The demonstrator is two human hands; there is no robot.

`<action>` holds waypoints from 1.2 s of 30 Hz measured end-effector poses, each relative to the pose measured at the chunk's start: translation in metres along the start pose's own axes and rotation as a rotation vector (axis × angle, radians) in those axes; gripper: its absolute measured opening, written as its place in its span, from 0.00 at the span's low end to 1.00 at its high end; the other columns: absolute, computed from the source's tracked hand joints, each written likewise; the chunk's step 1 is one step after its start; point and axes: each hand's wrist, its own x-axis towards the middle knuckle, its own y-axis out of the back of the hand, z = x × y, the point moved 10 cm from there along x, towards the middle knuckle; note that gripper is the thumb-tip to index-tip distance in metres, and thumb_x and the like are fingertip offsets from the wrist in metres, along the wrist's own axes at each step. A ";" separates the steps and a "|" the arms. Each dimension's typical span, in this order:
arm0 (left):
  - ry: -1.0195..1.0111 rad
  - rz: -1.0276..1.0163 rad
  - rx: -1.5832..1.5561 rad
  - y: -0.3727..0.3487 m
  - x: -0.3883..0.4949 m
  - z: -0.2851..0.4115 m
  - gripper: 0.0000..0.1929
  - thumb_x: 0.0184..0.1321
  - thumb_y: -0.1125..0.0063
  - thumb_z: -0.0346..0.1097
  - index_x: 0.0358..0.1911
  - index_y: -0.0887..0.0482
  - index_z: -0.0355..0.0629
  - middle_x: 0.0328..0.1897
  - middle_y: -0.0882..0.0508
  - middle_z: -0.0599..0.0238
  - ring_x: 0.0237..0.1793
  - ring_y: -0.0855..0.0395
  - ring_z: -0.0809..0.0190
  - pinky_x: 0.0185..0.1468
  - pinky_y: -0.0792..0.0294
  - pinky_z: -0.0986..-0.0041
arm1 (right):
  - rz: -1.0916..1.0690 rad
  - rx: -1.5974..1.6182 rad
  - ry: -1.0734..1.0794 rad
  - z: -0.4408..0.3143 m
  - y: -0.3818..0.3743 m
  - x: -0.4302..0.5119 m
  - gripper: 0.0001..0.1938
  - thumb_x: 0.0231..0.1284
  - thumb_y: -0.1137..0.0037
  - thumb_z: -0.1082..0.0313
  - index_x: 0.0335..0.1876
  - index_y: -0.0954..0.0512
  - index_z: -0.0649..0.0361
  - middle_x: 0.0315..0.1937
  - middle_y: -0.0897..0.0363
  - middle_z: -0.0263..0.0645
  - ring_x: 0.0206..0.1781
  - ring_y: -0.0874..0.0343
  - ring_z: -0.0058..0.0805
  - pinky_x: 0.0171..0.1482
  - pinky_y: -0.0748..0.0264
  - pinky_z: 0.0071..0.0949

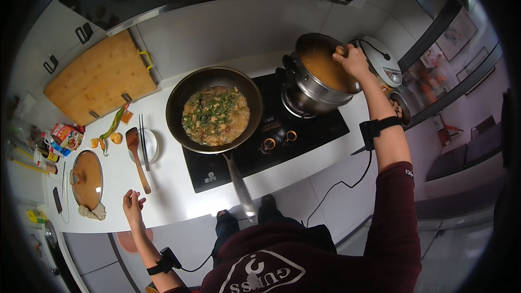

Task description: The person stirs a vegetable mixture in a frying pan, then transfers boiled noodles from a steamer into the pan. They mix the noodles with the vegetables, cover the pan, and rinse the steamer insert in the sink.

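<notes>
With my right hand (352, 62) I grip the wooden knob of a glass lid (321, 63), which lies tilted over the stacked steel steamer pot (319, 101) on the right burner. My left hand (134, 205) hangs near the counter's front edge, fingers slightly curled and holding nothing. A wok (215, 110) with chopped greens in bubbling liquid sits on the left of the black cooktop (207, 175), its metal handle towards me. Left of the wok, a wooden spatula (138, 162) and dark chopsticks (143, 142) rest across a white bowl (152, 146).
A second glass lid (88, 179) lies beside a cloth (93, 211) on the left counter. Peppers (116, 124) and food packets (67, 138) are near a bamboo cutting board (99, 79) leaning on the wall. A rice cooker (378, 59) and a bowl (401, 108) stand behind my right forearm.
</notes>
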 end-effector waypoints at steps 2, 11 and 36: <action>0.014 0.028 -0.007 -0.009 -0.030 0.002 0.22 0.67 0.47 0.46 0.57 0.29 0.38 0.44 0.19 0.64 0.32 0.19 0.70 0.35 0.34 0.82 | -0.069 -0.066 -0.023 0.006 -0.009 0.019 0.29 0.56 0.42 0.44 0.59 0.27 0.54 0.59 0.29 0.50 0.61 0.29 0.49 0.60 0.33 0.46; 0.117 0.127 -0.052 -0.037 -0.144 -0.025 0.22 0.66 0.46 0.46 0.57 0.30 0.40 0.44 0.19 0.68 0.33 0.19 0.71 0.37 0.33 0.82 | -0.104 -0.005 0.135 0.011 -0.042 0.070 0.21 0.55 0.43 0.48 0.49 0.21 0.53 0.49 0.20 0.46 0.57 0.25 0.47 0.58 0.35 0.48; 0.057 -0.049 -0.086 -0.079 -0.112 -0.013 0.19 0.68 0.48 0.45 0.57 0.27 0.43 0.44 0.19 0.70 0.35 0.19 0.72 0.41 0.33 0.82 | 0.417 0.694 0.054 0.201 0.084 0.039 0.14 0.62 0.42 0.58 0.41 0.22 0.64 0.22 0.26 0.31 0.26 0.33 0.16 0.30 0.35 0.20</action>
